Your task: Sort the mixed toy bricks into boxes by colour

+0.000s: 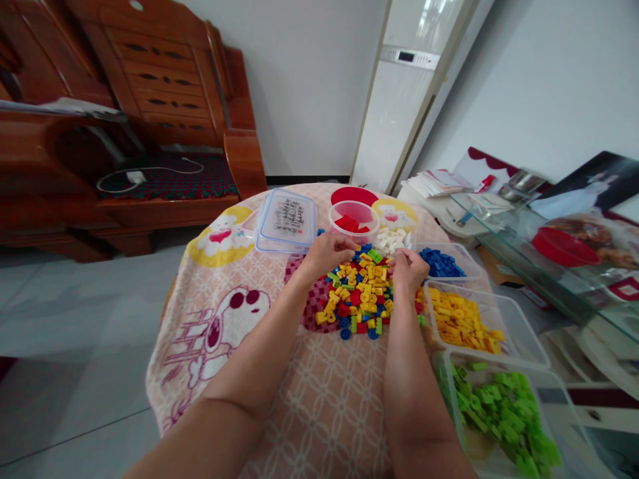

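A mixed pile of toy building bricks (367, 293) in yellow, red, blue and green lies on the cloth-covered table. At the pile's far left edge is my left hand (327, 255), fingers stretched out and a little apart from the thumb, close to some blue bricks. My right hand (409, 268) is over the pile's right edge, just in front of the white bricks (392, 241). Its fingers are bent together in a pinch; whatever they hold is too small to make out. Beyond my left hand, a round clear tub (354, 207) contains red bricks (351, 224).
Down the right side stand clear boxes of blue bricks (442, 263), yellow bricks (464, 319) and green bricks (509, 406). A blue-rimmed lidded box (287, 221) and a red lid (354, 195) lie at the back. A glass shelf (524, 243) borders the table's right.
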`<state>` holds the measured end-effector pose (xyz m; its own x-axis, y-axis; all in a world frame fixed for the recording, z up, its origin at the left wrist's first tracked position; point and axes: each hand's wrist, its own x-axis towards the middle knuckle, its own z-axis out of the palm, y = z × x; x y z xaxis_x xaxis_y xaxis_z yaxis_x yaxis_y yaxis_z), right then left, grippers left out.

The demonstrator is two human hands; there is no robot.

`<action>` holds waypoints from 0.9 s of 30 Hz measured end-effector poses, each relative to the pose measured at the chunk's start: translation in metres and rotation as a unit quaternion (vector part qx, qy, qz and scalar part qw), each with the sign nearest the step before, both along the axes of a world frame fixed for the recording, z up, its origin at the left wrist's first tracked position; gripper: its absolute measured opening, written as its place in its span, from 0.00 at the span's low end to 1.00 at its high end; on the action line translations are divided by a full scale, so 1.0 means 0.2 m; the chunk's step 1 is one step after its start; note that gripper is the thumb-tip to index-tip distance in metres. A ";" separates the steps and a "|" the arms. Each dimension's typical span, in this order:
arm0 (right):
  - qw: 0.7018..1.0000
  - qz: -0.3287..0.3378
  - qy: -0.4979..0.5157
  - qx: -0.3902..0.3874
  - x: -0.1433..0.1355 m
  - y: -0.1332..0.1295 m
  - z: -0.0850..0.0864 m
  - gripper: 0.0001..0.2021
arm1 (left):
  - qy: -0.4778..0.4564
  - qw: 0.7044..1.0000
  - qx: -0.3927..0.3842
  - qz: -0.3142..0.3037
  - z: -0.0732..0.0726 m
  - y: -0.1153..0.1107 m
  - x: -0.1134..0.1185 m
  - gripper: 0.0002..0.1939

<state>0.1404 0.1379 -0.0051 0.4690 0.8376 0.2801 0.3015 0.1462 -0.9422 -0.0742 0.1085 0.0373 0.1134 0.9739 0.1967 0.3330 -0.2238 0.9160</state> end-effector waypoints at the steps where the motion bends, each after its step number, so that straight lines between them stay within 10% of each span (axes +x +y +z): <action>1: 1.000 0.000 0.001 -0.002 0.00 0.00 0.00 0.20 | 0.054 0.998 -0.005 -0.022 0.03 -0.02 0.00 0.10; 8: 1.000 -0.005 -0.010 0.011 0.00 -0.01 0.01 0.18 | 0.356 0.919 0.006 -0.168 0.15 -0.15 0.09 0.09; 17: 0.999 -0.005 -0.028 0.023 0.01 0.01 -0.01 0.16 | 0.477 0.865 -0.012 -0.157 0.16 -0.21 0.19 0.22; 27: 1.000 -0.007 -0.024 0.011 0.01 0.01 -0.01 0.17 | 0.327 0.934 0.036 -0.141 0.13 -0.12 -0.01 0.07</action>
